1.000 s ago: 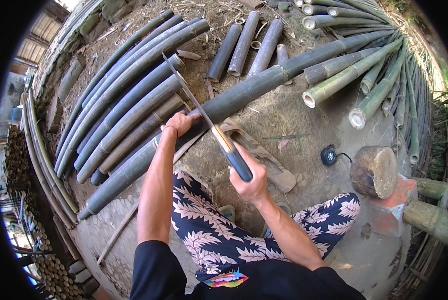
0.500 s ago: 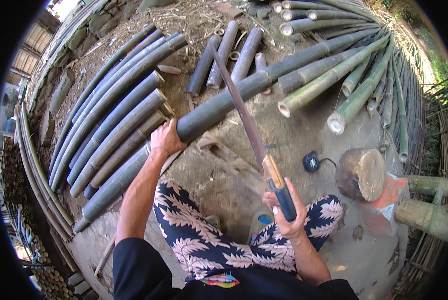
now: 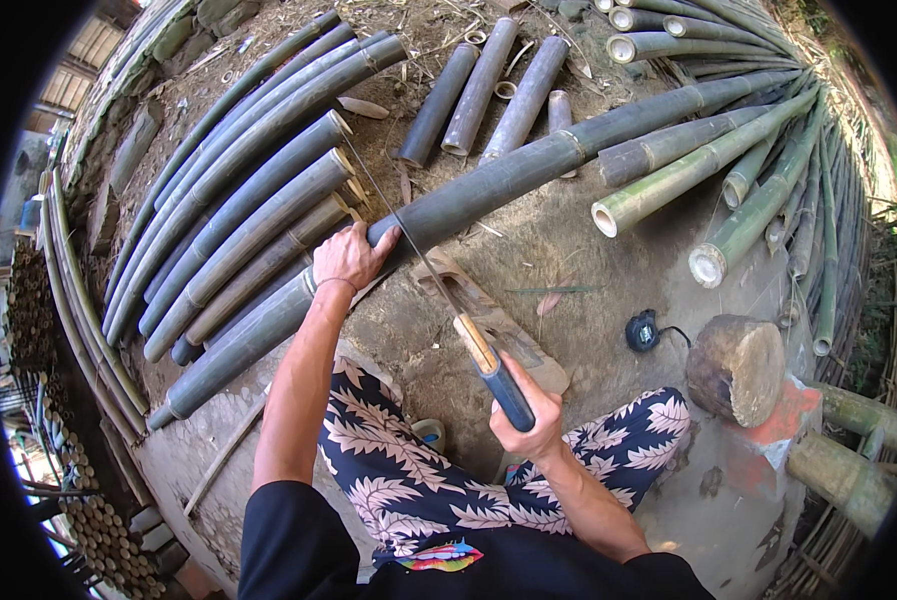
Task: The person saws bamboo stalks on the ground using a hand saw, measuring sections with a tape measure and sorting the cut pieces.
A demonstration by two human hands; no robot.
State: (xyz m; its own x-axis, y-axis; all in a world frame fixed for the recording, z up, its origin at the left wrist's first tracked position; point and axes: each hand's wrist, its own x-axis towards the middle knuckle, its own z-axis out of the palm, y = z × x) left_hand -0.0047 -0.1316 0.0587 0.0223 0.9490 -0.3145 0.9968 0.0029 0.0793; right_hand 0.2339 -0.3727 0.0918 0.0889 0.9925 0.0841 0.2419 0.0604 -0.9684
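Note:
A long dark bamboo pole [image 3: 488,190] runs from the upper right toward the lower left. My left hand [image 3: 350,256] is closed over it, thumb toward the saw, hiding that part of the pole. In my right hand [image 3: 533,420] is a handsaw [image 3: 430,268], gripped by its dark blue and wooden handle. Its thin blade crosses the pole just right of my left thumb, edge-on, its tip near the cut ends of other poles. Whether the teeth touch the bamboo I cannot tell. Beneath the blade, a notched wooden piece [image 3: 513,345] lies on the ground.
Several dark bamboo lengths [image 3: 258,200] lie at left, with short cut pieces [image 3: 478,90] beyond the pole. Green poles [image 3: 758,230] fan out at right. A black tape measure [image 3: 643,330], apparently, and a log block [image 3: 738,370] sit to my right. My knees are close below.
The saw has swung down and left, from raised above the pole to across it beside my left hand. My right hand moved left. The whole view shifted slightly.

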